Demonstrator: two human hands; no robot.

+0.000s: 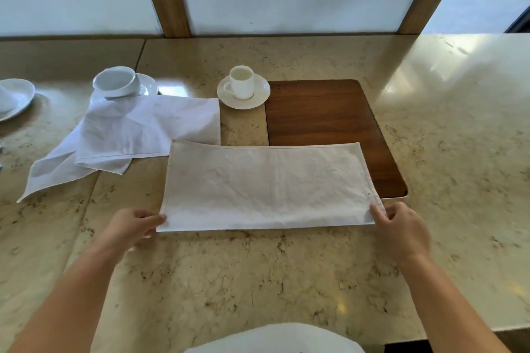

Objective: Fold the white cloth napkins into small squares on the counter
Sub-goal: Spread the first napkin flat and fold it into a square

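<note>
A white cloth napkin (pixel 266 186) lies flat on the marble counter (pixel 258 272) as a wide rectangle, folded once, its right part over a wooden board (pixel 321 112). My left hand (pixel 134 225) pinches its near left corner. My right hand (pixel 401 232) pinches its near right corner. A second white napkin (pixel 134 132) lies loose and crumpled to the left, its far edge under a tipped cup.
A small white cup on a saucer (pixel 243 88) stands behind the napkin, beside the board. A tipped white cup and saucer (pixel 117 84) sit at the left, with another white dish (pixel 14 100) at the far left edge. A wooden-framed glass partition runs along the back.
</note>
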